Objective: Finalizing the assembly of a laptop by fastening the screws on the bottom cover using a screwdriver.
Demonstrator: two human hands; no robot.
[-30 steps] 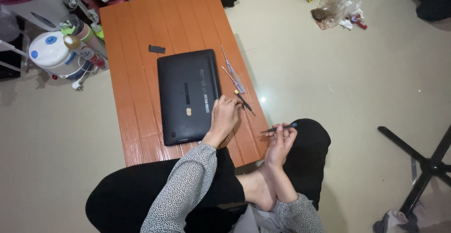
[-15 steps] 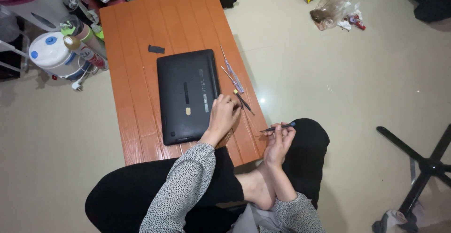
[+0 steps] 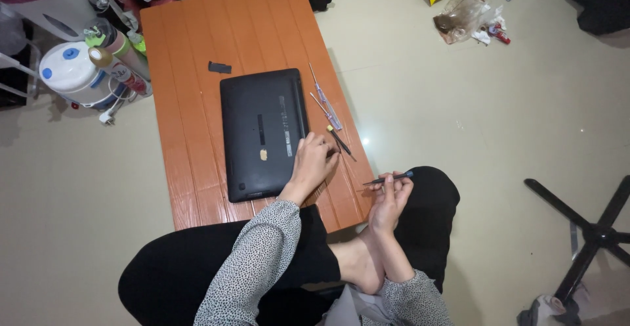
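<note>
Head view: left hand (image 3: pixel 314 162) rests curled on the overturned black laptop (image 3: pixel 262 132) lying on the orange table (image 3: pixel 184 135), while right hand (image 3: pixel 390 198) fingers pinch a slim dark screwdriver (image 3: pixel 388 178) off the table's edge.

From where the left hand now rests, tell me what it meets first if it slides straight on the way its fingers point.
The left hand points up-right along the laptop's edge; the small dark screwdriver beside its fingertips probably comes first.
</note>
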